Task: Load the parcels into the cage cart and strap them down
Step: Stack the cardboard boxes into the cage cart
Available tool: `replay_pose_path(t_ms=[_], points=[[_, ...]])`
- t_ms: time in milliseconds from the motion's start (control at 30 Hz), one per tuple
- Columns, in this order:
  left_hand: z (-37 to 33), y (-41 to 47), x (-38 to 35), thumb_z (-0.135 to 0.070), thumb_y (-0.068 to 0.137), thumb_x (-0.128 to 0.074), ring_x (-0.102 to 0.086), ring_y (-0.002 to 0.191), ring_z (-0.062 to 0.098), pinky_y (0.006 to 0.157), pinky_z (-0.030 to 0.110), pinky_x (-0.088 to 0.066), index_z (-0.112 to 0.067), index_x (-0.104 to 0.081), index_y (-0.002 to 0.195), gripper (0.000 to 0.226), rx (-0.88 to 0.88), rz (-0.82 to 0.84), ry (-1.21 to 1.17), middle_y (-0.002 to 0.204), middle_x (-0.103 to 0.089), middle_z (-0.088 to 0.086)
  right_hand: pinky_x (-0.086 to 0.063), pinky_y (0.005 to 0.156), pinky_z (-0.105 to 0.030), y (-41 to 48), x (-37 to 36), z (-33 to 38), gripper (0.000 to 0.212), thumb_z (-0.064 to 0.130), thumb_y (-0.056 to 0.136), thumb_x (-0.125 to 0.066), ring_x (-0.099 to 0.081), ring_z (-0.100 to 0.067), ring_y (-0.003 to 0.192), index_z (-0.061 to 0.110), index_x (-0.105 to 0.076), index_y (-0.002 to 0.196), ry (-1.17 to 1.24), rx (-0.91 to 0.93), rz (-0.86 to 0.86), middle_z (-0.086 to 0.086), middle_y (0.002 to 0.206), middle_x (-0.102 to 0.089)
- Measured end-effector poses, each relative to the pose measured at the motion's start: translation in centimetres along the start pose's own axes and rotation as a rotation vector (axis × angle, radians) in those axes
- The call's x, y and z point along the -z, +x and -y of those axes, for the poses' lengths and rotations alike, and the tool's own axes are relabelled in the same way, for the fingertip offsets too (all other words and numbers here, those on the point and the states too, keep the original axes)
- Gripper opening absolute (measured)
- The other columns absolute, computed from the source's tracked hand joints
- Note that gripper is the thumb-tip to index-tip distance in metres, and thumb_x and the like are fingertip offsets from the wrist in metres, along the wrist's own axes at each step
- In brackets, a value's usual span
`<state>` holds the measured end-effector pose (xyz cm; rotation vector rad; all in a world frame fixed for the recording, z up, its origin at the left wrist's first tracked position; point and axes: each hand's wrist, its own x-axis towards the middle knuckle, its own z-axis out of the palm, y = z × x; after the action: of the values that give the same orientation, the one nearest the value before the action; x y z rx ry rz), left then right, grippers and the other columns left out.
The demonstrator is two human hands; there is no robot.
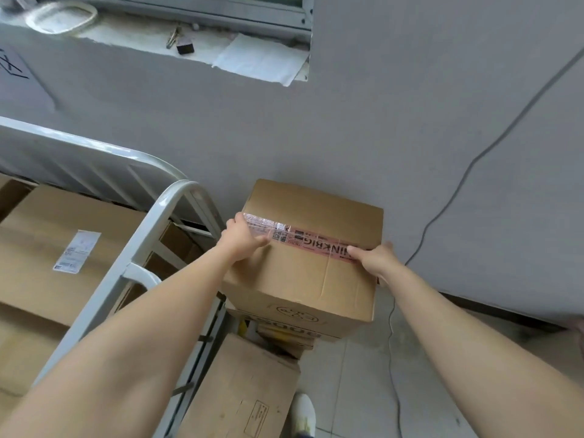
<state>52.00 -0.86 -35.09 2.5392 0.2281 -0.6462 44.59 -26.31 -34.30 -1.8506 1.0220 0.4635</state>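
Nearest you, a white shoe (305, 412) stands on the pale floor tiles (363, 390); just left of it lies a flat cardboard box (240, 390) with a printed panel on its top, beside the cart's foot. Your two bare forearms reach forward from the bottom corners.

Your left hand (243, 238) holds the left edge of the parcel (300, 279), thumb lying on top and fingers wrapped over the side; your right hand (376, 260) holds the right edge the same way, thumb up on the lid. The parcel is a brown carton sealed across the top with pink printed tape (316, 245); it is just right of the cart and outside it, directly above a short stack of smaller boxes (284, 330); whether it rests on them or is lifted clear, you cannot tell.

To your left is the cage cart (151, 235), its white tubular rail curving beside your left forearm; inside it lies a large carton (38, 216) carrying a white shipping label (77, 251), with more cardboard below and beside it.

Behind all this rises a grey wall (347, 137); a thin cable (474, 165) runs down it on the right to the floor. Highest up is a window ledge (126, 33) holding a sheet of paper (262, 58), a small dark block (185, 47) and a pale oval ring (60, 18).
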Motion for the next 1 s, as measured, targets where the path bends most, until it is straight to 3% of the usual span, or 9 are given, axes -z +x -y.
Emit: replay_pose_path(t_ms=[133, 267, 500, 733, 867, 1000], points=[[0.3, 1.9, -0.6, -0.049, 0.073, -0.076, -0.045, 0.126, 0.032, 0.104, 0.044, -0.04, -0.003, -0.029, 0.139, 0.093, 0.126, 0.005, -0.244, 0.141, -0.041, 0.016, -0.038, 0.103, -0.038, 1.8, -1.0, -0.1, 0.082, 0.034, 0.082, -0.074, -0.045, -0.031, 0.129, -0.002, -0.031, 0.142, 0.149, -0.062, -0.008, -0.016, 0.143, -0.044], [-0.3, 1.2, -1.5, -0.072, 0.061, -0.07, -0.04, 0.129, 0.036, 0.105, 0.05, -0.037, -0.006, -0.025, 0.141, 0.113, 0.196, -0.057, -0.138, 0.144, -0.035, 0.015, -0.043, 0.093, -0.034, 1.6, -1.6, -0.2, 0.069, 0.031, 0.081, -0.076, -0.052, -0.031, 0.121, -0.001, -0.042, 0.132, 0.199, -0.08, -0.106, -0.017, 0.135, -0.052], [-1.2, -3.3, -0.7, -0.069, 0.057, -0.074, -0.04, 0.128, 0.035, 0.105, 0.052, -0.037, -0.007, -0.026, 0.139, 0.113, 0.211, -0.103, -0.134, 0.141, -0.038, 0.014, -0.045, 0.084, -0.033, -3.1, 0.1, -0.5, 0.064, 0.03, 0.079, -0.078, -0.056, -0.031, 0.114, -0.001, -0.048, 0.127, 0.214, -0.048, -0.193, -0.015, 0.127, -0.057], [-3.7, -12.3, 4.7, -0.067, 0.059, -0.075, -0.041, 0.127, 0.033, 0.103, 0.048, -0.039, -0.007, -0.029, 0.138, 0.109, 0.053, -0.19, -0.199, 0.139, -0.041, 0.012, -0.049, 0.086, -0.032, -13.0, 4.4, 0.1, 0.061, 0.031, 0.073, -0.082, -0.06, -0.028, 0.108, -0.001, -0.057, 0.119, 0.287, 0.047, -0.31, -0.008, 0.114, -0.063], [-4.4, -18.5, 8.5, -0.066, 0.06, -0.075, -0.039, 0.129, 0.034, 0.105, 0.048, -0.037, -0.006, -0.028, 0.139, 0.11, -0.049, -0.237, -0.252, 0.14, -0.04, 0.013, -0.048, 0.078, -0.031, -20.8, 7.0, 0.4, 0.047, 0.031, 0.074, -0.08, -0.061, -0.026, 0.095, 0.002, -0.061, 0.106, 0.318, 0.149, -0.403, -0.009, 0.107, -0.064], [-4.7, -24.1, 12.3, -0.067, 0.059, -0.074, -0.037, 0.13, 0.034, 0.106, 0.047, -0.036, -0.004, -0.028, 0.139, 0.112, -0.133, -0.311, -0.274, 0.141, -0.04, 0.014, -0.047, 0.059, -0.03, -28.1, 8.6, 0.4, 0.055, 0.04, 0.072, -0.079, -0.061, -0.025, 0.078, 0.002, -0.059, 0.108, 0.331, 0.235, -0.474, -0.008, 0.099, -0.063]])
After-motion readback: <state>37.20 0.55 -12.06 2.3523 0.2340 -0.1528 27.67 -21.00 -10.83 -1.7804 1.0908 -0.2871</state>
